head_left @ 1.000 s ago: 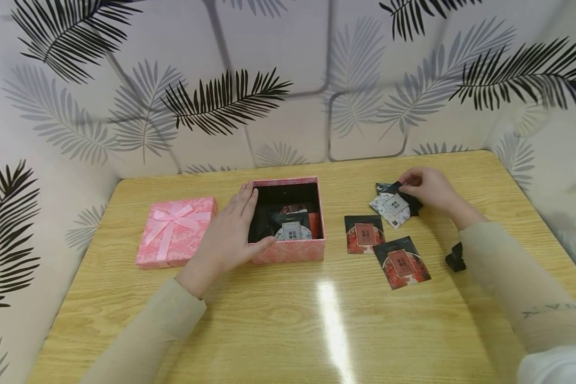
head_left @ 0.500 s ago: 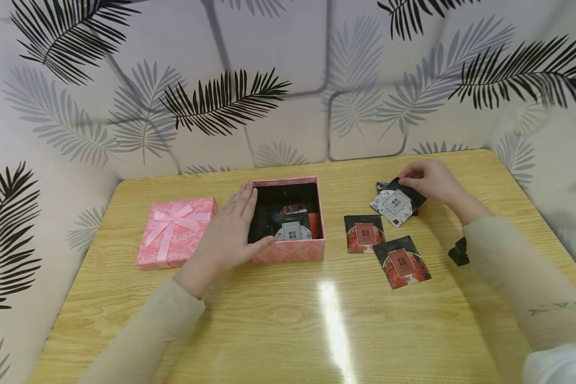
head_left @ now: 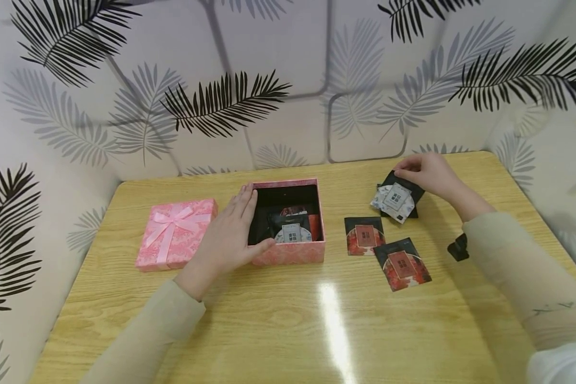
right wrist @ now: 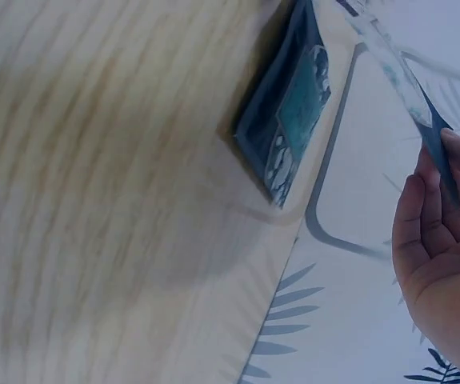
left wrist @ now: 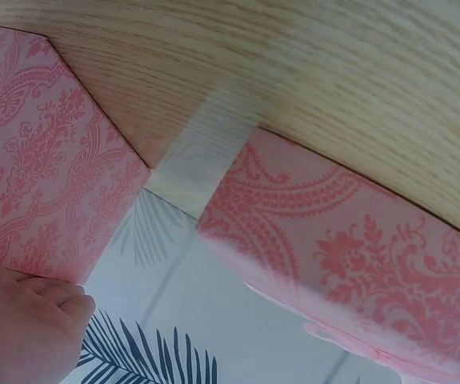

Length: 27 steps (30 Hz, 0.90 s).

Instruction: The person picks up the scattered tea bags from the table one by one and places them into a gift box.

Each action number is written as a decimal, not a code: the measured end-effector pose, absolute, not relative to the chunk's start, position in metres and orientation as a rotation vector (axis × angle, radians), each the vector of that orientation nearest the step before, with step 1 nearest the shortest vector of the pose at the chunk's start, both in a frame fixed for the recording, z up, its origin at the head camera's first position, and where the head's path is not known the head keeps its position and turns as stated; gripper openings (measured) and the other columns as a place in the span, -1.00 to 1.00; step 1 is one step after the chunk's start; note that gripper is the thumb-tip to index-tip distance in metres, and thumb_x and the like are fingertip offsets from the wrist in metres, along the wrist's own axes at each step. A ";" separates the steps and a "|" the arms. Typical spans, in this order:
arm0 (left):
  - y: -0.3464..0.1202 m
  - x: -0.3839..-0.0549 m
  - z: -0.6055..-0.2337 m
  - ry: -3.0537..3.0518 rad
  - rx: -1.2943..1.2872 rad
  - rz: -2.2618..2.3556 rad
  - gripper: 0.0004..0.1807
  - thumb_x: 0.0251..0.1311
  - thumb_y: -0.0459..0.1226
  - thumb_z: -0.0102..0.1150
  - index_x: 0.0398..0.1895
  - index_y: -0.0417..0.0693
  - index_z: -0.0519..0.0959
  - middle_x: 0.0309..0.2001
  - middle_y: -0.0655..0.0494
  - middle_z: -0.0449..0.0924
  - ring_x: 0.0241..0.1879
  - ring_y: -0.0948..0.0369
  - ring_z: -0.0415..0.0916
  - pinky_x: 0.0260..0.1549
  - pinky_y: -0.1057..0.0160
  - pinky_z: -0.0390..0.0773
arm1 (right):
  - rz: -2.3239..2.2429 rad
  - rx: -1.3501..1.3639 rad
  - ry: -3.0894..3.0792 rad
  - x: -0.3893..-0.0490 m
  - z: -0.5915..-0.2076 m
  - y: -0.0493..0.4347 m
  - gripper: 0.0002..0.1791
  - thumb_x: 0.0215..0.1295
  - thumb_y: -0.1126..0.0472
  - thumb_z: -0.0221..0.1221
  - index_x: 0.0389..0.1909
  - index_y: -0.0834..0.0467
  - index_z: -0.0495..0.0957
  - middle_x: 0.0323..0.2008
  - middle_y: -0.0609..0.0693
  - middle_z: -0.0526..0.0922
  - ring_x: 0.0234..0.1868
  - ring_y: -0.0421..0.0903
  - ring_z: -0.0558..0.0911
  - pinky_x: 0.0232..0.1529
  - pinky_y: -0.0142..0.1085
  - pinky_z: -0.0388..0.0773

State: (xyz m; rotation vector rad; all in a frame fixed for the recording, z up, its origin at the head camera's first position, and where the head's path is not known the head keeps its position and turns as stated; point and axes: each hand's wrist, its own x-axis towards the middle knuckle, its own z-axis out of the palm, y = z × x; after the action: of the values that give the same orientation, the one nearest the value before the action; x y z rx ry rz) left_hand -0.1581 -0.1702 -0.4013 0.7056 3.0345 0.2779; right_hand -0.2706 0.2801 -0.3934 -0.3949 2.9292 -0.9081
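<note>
My left hand [head_left: 225,229] lies with straight fingers along the left rim of an open pink gift box [head_left: 288,255]. Inside this box are a black packet with a white label [head_left: 292,233] and some red-printed ones. With thumb and fingers, my right hand [head_left: 432,175] pinches the top corner of a flat black-and-white packet [head_left: 396,197], which hangs tilted and raised, as the right wrist view shows. Below it on the table lies a black packet with a green label [right wrist: 295,104], mostly covered in the head view.
Two red-and-black packets lie flat between box and right arm, one behind [head_left: 365,236] and one nearer [head_left: 403,264]. Left of the box sits its pink lid [head_left: 175,234] with a ribbon bow. A small black object [head_left: 458,248] is beside the right sleeve. A patterned wall backs the table.
My right hand has lifted the black-and-white packet slightly up and back from the packet below, turning it a little. The left hand and the box have stayed still.
</note>
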 end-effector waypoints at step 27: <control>-0.170 -0.158 -0.404 3.052 0.718 0.273 0.19 0.36 0.38 0.04 0.72 -0.27 -0.06 0.75 -0.16 -0.15 0.73 -0.10 -0.09 0.67 -0.10 0.08 | -1.033 -0.523 2.942 -0.257 -0.348 0.219 -0.78 0.54 0.23 0.23 -0.04 0.27 0.77 -0.16 0.23 0.79 -0.32 -0.18 0.59 -0.27 -0.42 0.45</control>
State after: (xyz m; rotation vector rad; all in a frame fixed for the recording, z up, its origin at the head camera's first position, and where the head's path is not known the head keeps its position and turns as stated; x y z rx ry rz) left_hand -0.1578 -0.1703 -0.4037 0.7179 3.0522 0.2731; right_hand -0.2573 0.2188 -0.3482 -0.5230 2.9423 -1.0331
